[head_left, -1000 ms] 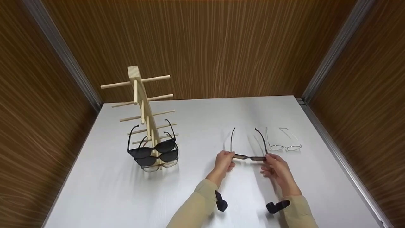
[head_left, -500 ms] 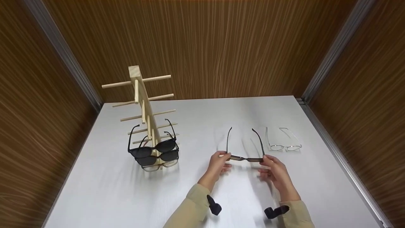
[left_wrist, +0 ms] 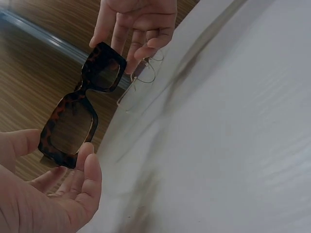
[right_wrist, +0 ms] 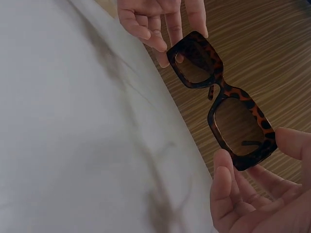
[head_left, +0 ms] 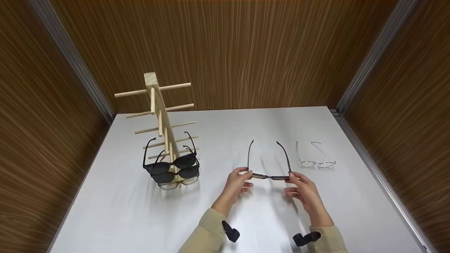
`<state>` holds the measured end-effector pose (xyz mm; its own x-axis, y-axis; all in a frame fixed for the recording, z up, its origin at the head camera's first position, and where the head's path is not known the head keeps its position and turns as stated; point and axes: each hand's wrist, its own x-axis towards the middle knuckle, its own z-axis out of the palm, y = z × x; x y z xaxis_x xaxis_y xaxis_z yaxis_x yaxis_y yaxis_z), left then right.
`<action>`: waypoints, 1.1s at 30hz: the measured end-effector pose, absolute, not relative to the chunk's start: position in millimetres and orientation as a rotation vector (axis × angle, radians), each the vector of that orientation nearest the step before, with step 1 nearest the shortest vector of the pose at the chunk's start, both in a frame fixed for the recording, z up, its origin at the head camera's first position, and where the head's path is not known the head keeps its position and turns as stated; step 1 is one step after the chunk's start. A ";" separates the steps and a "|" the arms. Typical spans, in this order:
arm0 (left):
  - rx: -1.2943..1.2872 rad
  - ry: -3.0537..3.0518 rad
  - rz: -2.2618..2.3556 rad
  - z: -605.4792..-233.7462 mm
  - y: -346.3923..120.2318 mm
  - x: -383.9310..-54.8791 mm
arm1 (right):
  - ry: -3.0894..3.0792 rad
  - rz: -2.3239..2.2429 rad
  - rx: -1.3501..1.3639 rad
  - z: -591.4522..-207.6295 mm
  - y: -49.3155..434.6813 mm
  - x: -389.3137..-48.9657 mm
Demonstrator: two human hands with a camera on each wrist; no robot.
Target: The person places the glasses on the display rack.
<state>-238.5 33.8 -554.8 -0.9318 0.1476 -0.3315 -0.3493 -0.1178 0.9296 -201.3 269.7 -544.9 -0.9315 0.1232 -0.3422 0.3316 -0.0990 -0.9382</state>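
Observation:
Tortoiseshell sunglasses [head_left: 259, 176] with thick square frames hang above the white table, temples unfolded and pointing away from the person. The left hand [head_left: 235, 184] pinches the frame's left end between thumb and fingers. At the opposite end, the right hand [head_left: 305, 191] pinches the other corner. Both wrist views show the brown-and-black mottled frame [left_wrist: 57, 121] and its tinted lenses [right_wrist: 238, 121] from the front. Right of the right hand, thin-rimmed clear eyeglasses [head_left: 317, 164] lie on the table with temples extended.
A wooden eyewear rack [head_left: 160, 105] with several pegs stands on the left. Two pairs of black sunglasses [head_left: 185, 161] and light-framed eyeglasses [head_left: 168, 186] hang low on it. Wood-grain panels [head_left: 246, 52] enclose the white table [head_left: 123, 218] at the back and sides.
Both hands have shifted left with the sunglasses, the left hand more than the right, and slightly toward the person. The rack and the eyeglasses on the table stay in place.

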 end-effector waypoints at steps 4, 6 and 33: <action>-0.211 1.837 2.124 -551.6 28.6 -236.2 | 2.025 -2.157 0.518 -543.1 267.5 -200.2; -0.202 1.854 2.121 -550.3 25.8 -234.9 | 2.047 -2.142 0.507 -541.9 266.5 -199.8; 0.004 2.136 2.147 -514.1 -6.3 -202.5 | 2.216 -2.047 0.333 -518.8 242.2 -188.6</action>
<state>-202.5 -6.3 -514.1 -0.9937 0.0816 -0.0773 -0.0777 -0.0021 0.9970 -188.6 242.2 -518.8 -0.9703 0.0884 -0.2252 0.2316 0.0691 -0.9704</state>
